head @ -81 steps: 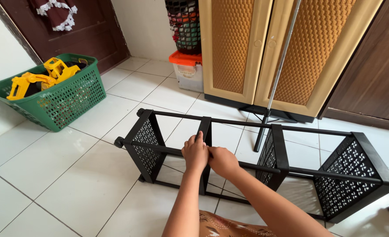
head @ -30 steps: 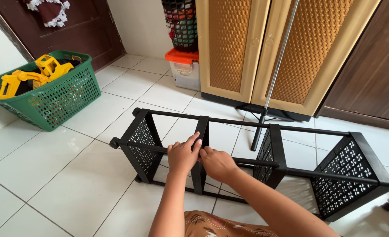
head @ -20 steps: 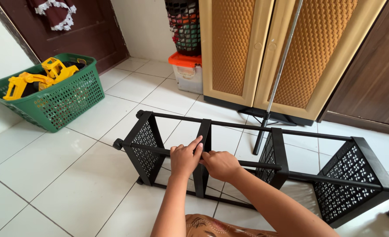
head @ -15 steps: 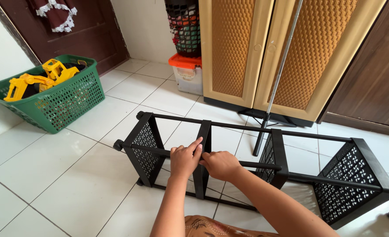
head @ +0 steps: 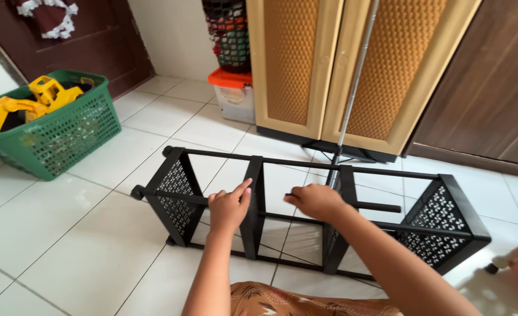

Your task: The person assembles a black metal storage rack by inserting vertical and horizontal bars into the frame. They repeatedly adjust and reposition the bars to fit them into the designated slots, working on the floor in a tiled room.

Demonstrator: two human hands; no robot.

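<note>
A black rack with perforated shelf panels lies on its side on the white tile floor. My left hand grips the rack at its second panel, index finger stretched up along the panel's edge. My right hand is closed around a black rod on the near top side. The rod's left end sticks out of my fist, clear of the second panel. Its other part passes the third panel and ends short of the right end panel.
A green basket with yellow toy vehicles stands at the left. Behind the rack are a clear box with an orange lid, a tan woven-front cabinet and a metal pole on a stand. A brown door is at right.
My right hand has slid right with the rod, and the rod's left end has come out of the second panel. My left hand stays on that panel. The view shifted right.
</note>
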